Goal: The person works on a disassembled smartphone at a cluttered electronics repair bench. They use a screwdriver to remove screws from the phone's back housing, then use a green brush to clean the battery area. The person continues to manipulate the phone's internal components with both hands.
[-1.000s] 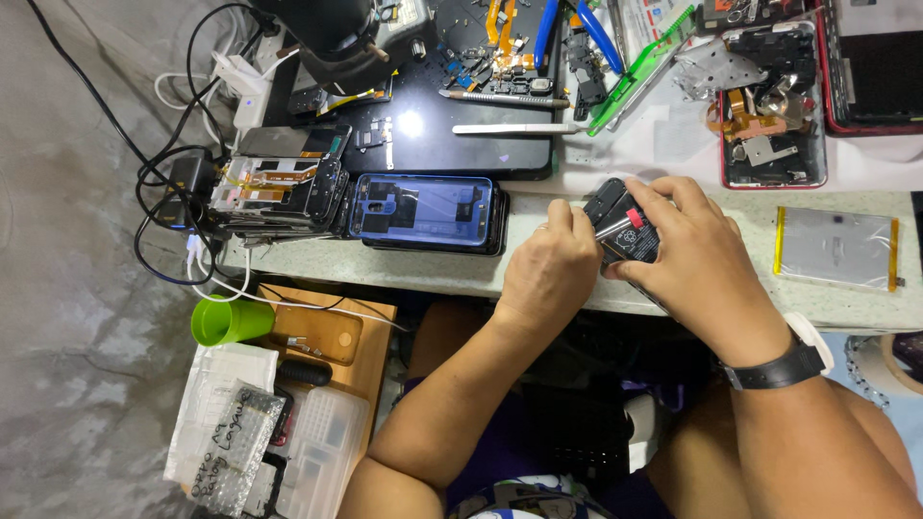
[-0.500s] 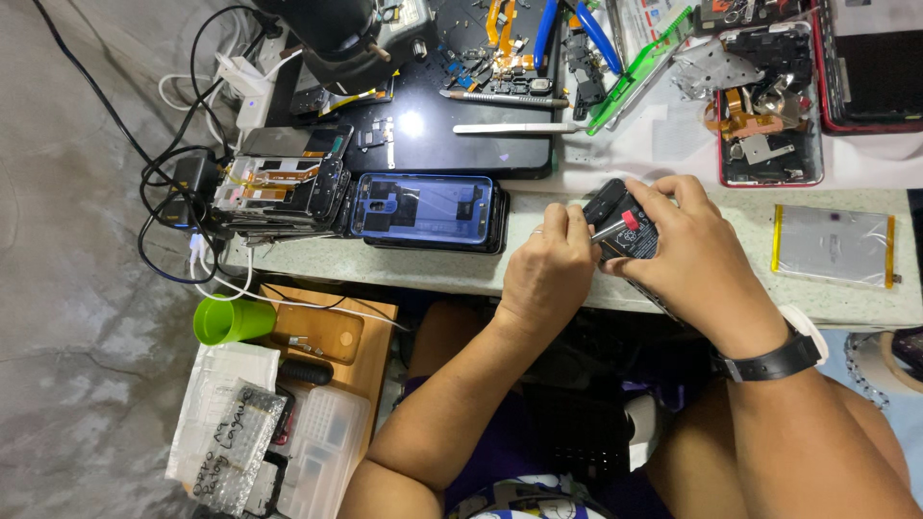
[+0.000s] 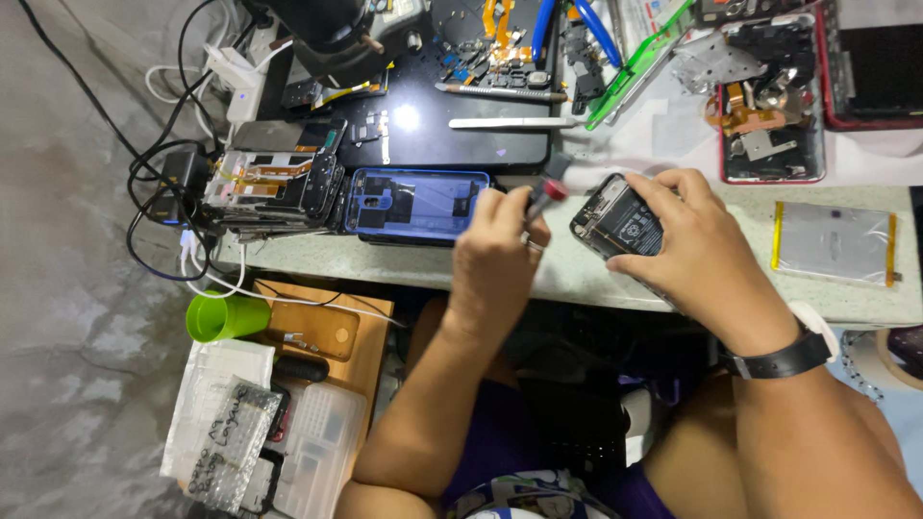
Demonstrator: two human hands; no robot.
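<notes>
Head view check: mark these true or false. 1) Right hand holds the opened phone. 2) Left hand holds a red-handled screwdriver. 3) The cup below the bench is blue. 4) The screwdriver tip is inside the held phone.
1) True: the right hand grips the opened phone, its battery showing.
2) True: the left hand holds the red-handled screwdriver.
3) False: the cup is green.
4) False: the screwdriver is apart from the phone, to its left, beside the blue phone frame.

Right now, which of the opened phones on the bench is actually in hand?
The opened phone with the black battery, gripped by the right hand. The blue-framed phone and the stacked phones lie untouched on the bench; the left hand holds a red-tipped screwdriver.
</notes>
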